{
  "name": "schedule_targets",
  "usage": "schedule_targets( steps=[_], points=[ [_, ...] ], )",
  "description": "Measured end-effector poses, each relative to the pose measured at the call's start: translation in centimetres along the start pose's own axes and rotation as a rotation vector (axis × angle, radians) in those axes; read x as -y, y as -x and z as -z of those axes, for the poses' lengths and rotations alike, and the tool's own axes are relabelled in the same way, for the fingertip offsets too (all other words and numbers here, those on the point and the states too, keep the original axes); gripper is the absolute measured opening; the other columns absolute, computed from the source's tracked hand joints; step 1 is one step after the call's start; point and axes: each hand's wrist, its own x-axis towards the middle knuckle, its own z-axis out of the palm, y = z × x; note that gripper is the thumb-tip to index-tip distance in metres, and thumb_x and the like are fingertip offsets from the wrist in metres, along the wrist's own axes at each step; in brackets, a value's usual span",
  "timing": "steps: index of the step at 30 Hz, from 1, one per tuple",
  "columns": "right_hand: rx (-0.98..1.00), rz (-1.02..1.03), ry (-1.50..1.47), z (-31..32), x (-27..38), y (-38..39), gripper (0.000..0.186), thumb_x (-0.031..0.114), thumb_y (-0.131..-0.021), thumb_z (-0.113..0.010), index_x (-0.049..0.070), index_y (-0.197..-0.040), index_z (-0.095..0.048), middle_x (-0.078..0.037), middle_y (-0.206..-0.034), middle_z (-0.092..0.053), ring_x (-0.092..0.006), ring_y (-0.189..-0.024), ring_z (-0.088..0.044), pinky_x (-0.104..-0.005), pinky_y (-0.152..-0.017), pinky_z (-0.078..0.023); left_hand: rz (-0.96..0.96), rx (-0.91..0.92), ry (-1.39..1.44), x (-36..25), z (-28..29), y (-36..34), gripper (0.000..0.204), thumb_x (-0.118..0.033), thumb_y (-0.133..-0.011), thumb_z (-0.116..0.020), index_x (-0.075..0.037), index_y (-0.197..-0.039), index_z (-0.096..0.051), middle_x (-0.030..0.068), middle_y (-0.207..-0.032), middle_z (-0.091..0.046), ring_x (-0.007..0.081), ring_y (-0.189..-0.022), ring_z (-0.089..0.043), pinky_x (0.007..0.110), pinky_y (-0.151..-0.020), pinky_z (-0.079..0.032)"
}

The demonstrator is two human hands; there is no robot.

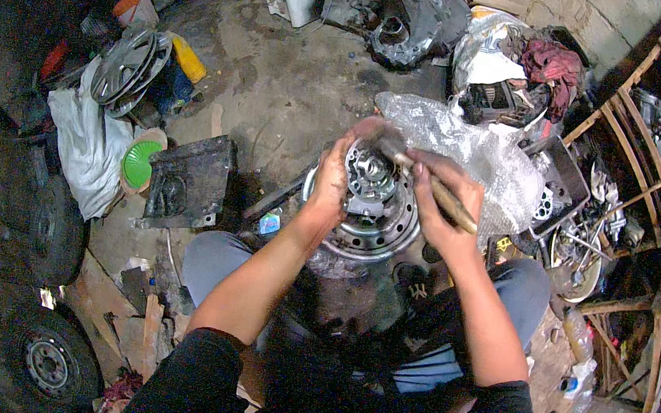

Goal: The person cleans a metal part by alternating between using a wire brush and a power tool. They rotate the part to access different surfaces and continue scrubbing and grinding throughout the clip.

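Note:
My left hand (333,179) is wrapped round the left side of a round silver metal part (373,180) with a ringed, hollowed middle. In my right hand (453,207) is a brush (446,197) with a thick tan wooden handle. Its dark head is smeared by motion and lies over the far edge of the metal part; whether it touches cannot be made out. Directly below is a steel wheel rim (381,243) with holes round it, lying flat between my knees. The metal part covers the rim's middle.
Bubble wrap (477,156) spreads beyond my right hand, beside a grey metal tray (568,188) of parts. A large dark gearbox casing (403,23) stands at the back. To the left lie a black flat panel (189,182) and wheel covers (123,68). Wooden shelving (660,120) lines the right.

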Motion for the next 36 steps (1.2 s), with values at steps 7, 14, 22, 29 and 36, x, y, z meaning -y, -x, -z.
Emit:
schedule_targets(
  steps=[7,14,22,29,36],
  points=[
    [-0.075,0.159,0.023,-0.3,0.5,0.7,0.02,0.006,-0.088,-0.065,0.002,-0.106,-0.072,-0.02,-0.106,-0.071,-0.034,-0.098,-0.07,-0.0376,-0.088,-0.054,-0.118,-0.035,-0.093,0.3,0.5,-0.5,0.043,-0.04,-0.097,-0.053,-0.003,-0.116,-0.064,0.0104,-0.111,-0.068,0.0213,-0.101,-0.067,0.04,-0.087,-0.055],
    [-0.19,0.001,0.007,1.2,-1.7,0.3,0.019,0.006,-0.09,-0.063,0.0,-0.106,-0.071,-0.02,-0.101,-0.072,-0.033,-0.091,-0.071,-0.0361,-0.082,-0.055,0.005,-0.114,0.061,-1.0,0.3,-0.8,0.048,-0.049,-0.095,-0.051,-0.008,-0.114,-0.067,0.0111,-0.103,-0.073,0.0262,-0.088,-0.071,0.042,-0.082,-0.058],
    [-0.021,-0.061,0.038,1.0,-0.5,-0.2,0.02,0.008,-0.089,-0.062,0.002,-0.106,-0.072,-0.017,-0.093,-0.073,-0.0319,-0.08,-0.072,-0.0366,-0.075,-0.055,-0.046,-0.038,0.065,-0.8,-0.1,-0.4,0.042,-0.044,-0.098,-0.05,-0.008,-0.111,-0.067,0.0077,-0.102,-0.072,0.0207,-0.088,-0.071,0.037,-0.081,-0.058],
    [0.137,0.177,-0.073,-0.5,1.3,3.3,0.019,0.008,-0.083,-0.064,0.003,-0.101,-0.07,-0.018,-0.094,-0.07,-0.0346,-0.083,-0.069,-0.0404,-0.072,-0.055,-0.142,-0.199,0.04,-1.9,-0.8,-0.4,0.048,-0.047,-0.098,-0.043,-0.009,-0.113,-0.067,0.0067,-0.1,-0.072,0.0223,-0.088,-0.07,0.041,-0.082,-0.057],
    [-0.058,0.154,0.04,0.4,-2.1,2.3,0.014,0.008,-0.083,-0.068,0.002,-0.096,-0.069,-0.02,-0.087,-0.069,-0.0355,-0.076,-0.068,-0.0412,-0.068,-0.054,-0.308,-0.197,0.155,-2.4,-0.2,-0.8,0.05,-0.048,-0.099,-0.041,-0.008,-0.112,-0.066,0.0079,-0.1,-0.072,0.0245,-0.09,-0.07,0.042,-0.083,-0.058]
  ],
)
